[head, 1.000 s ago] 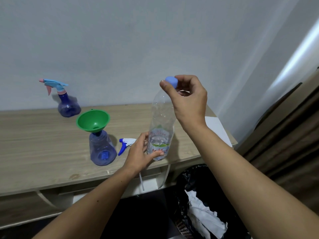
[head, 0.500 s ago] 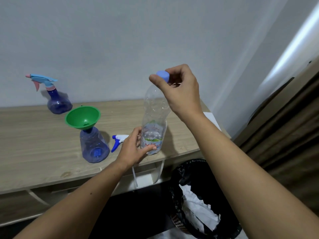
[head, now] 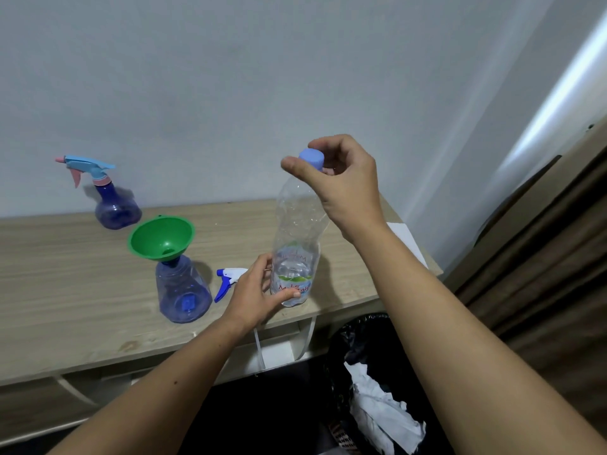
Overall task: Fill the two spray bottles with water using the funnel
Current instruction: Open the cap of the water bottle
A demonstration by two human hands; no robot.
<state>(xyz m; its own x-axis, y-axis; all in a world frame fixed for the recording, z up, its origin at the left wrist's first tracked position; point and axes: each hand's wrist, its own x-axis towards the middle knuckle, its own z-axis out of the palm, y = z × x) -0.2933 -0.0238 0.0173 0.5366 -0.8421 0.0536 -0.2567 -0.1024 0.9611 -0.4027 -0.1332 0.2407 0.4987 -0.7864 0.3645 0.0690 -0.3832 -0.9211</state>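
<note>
Both hands unmoved, right hand [head: 341, 182] pinching cap [head: 311, 158], perhaps loosened

water bottle [head: 295, 257]: stands upright on the desk [head: 65, 290] near its front edge, between the two hands, left hand [head: 254, 297] wrapped round its base, right hand [head: 341, 182] up top.
cap [head: 311, 158]: on the bottle's top, pinched by the right hand's fingers.
loose sprayer head [head: 228, 280]: lying on the desk just left of the left hand, partly behind it.
open spray bottle [head: 182, 293]: further left of that hand, funnel [head: 161, 238] sitting in its neck.
capped spray bottle [head: 108, 198]: way back-left by the wall, well apart from both hands.
paper sheet [head: 405, 239]: on the desk's right end, behind the right forearm.
bin [head: 377, 405]: on the floor below the desk's front edge, under the right arm.
</note>
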